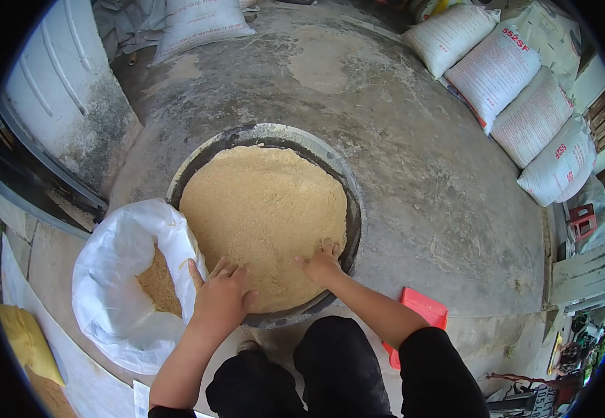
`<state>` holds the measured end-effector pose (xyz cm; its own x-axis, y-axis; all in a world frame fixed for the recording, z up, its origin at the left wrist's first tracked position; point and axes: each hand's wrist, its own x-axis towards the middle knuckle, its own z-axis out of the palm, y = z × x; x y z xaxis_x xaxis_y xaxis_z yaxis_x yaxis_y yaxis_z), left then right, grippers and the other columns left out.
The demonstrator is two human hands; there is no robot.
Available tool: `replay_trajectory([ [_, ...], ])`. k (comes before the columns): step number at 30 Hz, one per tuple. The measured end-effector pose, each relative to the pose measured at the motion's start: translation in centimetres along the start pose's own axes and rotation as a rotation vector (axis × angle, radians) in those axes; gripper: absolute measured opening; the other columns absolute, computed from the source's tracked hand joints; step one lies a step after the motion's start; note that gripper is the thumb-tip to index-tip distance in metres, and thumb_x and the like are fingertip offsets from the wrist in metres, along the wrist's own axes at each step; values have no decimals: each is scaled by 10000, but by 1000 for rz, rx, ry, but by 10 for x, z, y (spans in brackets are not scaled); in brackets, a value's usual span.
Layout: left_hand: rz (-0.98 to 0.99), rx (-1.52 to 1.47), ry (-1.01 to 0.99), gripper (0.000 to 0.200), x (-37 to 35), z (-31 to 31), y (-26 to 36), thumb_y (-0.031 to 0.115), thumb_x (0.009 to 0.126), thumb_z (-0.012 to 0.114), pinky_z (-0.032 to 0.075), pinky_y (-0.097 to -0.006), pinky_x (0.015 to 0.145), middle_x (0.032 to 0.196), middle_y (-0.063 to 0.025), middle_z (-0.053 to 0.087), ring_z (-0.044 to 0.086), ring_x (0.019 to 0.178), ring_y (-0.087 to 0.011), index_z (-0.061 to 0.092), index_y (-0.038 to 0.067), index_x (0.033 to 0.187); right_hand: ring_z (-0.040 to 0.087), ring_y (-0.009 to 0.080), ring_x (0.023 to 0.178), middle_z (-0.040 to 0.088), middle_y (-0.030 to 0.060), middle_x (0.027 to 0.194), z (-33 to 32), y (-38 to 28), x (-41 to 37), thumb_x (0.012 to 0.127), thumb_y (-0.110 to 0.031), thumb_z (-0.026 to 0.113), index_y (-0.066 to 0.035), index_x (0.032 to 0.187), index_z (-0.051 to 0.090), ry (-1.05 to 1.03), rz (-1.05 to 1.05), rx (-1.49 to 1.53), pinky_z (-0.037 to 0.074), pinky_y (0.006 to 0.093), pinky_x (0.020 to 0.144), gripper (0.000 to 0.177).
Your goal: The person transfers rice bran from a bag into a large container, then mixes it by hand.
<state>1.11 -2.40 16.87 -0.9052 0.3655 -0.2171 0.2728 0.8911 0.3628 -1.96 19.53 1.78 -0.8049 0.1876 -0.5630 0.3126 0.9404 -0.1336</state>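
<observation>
A wide round tub [269,131] full of pale yellow-brown meal [264,202] stands on the floor in front of my knees. My left hand [220,298] has its fingers spread over the near left edge of the tub, beside the rolled top of a white plastic sack [111,279]. In that sack lies more of a similar, darker meal [159,282]. Near the tub's right side, my right hand [322,265] rests on the meal with thumb and fingers apart; some fingertips are partly hidden in it. Neither hand grips anything.
A red plastic scoop or dustpan [421,306] lies on the concrete floor [441,209] by my right forearm. Several filled sacks [496,73] line the right wall, and another sack [201,28] stands at the back. A white door panel [72,90] is at left, above a yellow sack [29,341].
</observation>
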Motion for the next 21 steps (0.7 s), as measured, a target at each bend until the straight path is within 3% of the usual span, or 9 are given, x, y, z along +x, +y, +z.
replay_trajectory([
  [3,-22,21,39,403,12,7,-13,226,767,624,47,-648,993,1108,-141,568,449,1167,-305,536,50,1118,163,433,1288,183,277,1385,14,-25,-21,845,-522,427,93,1333,198,-115,23,183,182,409,1061,817],
  [5,-32,-122,61,356,27,18,-24,163,777,594,171,-567,1017,1095,-185,562,477,1109,-343,535,18,1096,219,417,1279,236,293,1361,13,-38,-22,842,-510,440,91,1322,237,-159,12,313,219,399,1049,796],
  [6,-39,-119,63,356,36,28,-31,163,777,594,171,-567,1017,1095,-185,562,477,1109,-343,535,18,1096,291,404,1245,302,300,1319,9,-44,-18,845,-476,455,87,1288,306,-220,-69,524,261,390,1027,731],
  [8,-13,-299,229,355,59,52,-45,164,794,570,303,-518,970,1094,-205,552,484,1067,-389,525,-18,1095,364,391,1211,368,308,1277,-3,-54,-11,848,-442,470,82,1253,375,-283,-158,742,302,380,1006,669],
  [10,-40,-355,282,360,81,74,-53,158,805,553,332,-505,949,1131,-233,518,474,1069,-405,506,-24,1112,454,381,1134,458,297,1201,-19,-57,-10,856,-365,496,86,1158,469,407,-391,556,356,374,965,544],
  [12,-65,-414,343,365,103,92,-60,153,816,536,360,-492,929,1169,-261,484,464,1071,-420,487,-29,1128,406,385,1171,402,275,1268,-32,-39,20,870,-258,473,71,1193,442,380,-402,618,332,394,989,462],
  [14,-308,-334,541,440,123,108,-65,185,836,519,323,-481,969,1244,-303,394,404,1141,-429,417,-25,1208,378,375,1201,388,264,1288,-33,-18,51,870,-241,479,42,1216,438,598,-404,606,310,385,1008,449],
  [17,-507,-247,632,520,147,127,-75,219,851,503,283,-459,1004,1304,-314,315,328,1210,-426,335,-6,1288,353,354,1228,376,247,1307,-36,2,82,878,-249,471,22,1245,421,767,-451,486,290,373,1025,458],
  [21,-551,-203,655,533,167,149,-77,226,866,479,243,-444,1030,1319,-297,315,287,1250,-398,308,10,1323,355,340,1231,392,232,1303,-12,-16,104,891,-238,455,7,1262,412,677,-397,522,294,370,1023,448],
])
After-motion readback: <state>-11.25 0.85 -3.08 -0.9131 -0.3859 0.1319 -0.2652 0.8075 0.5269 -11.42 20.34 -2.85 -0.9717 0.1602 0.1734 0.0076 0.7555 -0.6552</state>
